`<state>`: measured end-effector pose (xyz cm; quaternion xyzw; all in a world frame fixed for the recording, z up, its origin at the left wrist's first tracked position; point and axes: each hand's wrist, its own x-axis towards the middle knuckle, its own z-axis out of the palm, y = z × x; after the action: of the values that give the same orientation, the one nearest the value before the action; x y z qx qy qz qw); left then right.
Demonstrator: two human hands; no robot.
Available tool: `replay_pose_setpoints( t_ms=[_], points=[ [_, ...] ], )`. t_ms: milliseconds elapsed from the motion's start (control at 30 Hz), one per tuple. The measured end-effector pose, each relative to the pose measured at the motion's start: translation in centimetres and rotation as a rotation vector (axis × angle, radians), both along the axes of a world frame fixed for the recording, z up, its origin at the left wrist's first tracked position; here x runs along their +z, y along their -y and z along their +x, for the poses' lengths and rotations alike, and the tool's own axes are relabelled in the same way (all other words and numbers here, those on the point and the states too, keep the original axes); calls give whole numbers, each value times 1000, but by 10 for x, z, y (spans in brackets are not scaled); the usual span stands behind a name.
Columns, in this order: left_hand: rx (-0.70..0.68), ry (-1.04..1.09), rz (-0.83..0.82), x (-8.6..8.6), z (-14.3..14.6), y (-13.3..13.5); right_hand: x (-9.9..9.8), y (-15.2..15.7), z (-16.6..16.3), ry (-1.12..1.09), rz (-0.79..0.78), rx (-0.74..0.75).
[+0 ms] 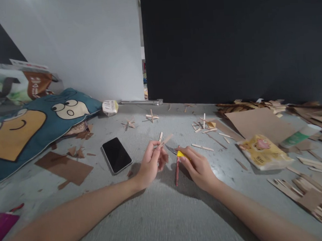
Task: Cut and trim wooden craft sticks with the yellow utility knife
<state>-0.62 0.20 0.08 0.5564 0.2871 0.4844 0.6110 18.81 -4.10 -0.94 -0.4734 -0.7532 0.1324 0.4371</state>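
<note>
My left hand point(152, 160) is closed, its thumb and fingers pinching crossed wooden craft sticks point(167, 139). In my right hand point(198, 166) is a yellow utility knife point(180, 154), its blade extended toward the sticks. Whether the blade touches them I cannot tell. A thin dark red stick point(177, 172) lies on the table, partly beneath the knife. Beyond my hands, small crossed-stick pieces stand, one at the centre point(152, 117) and one at the right point(204, 122). A single craft stick point(202, 147) lies flat beyond my right hand.
Left of my hands lies a black-screened phone point(116, 155), with brown cardboard point(67, 168) and a blue cushion point(52, 123) farther left. A yellow tissue pack point(263, 152), a green-white tube point(301, 135) and a bundle of sticks point(311, 199) are on the right.
</note>
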Motion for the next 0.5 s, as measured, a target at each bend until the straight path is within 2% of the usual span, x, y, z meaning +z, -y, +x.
replay_pose_setpoints(
  t_ms=[500],
  points=[
    [-53, -48, -21, -1, -1, 1, -2, -2, -1, 10, -12, -17]
  ],
)
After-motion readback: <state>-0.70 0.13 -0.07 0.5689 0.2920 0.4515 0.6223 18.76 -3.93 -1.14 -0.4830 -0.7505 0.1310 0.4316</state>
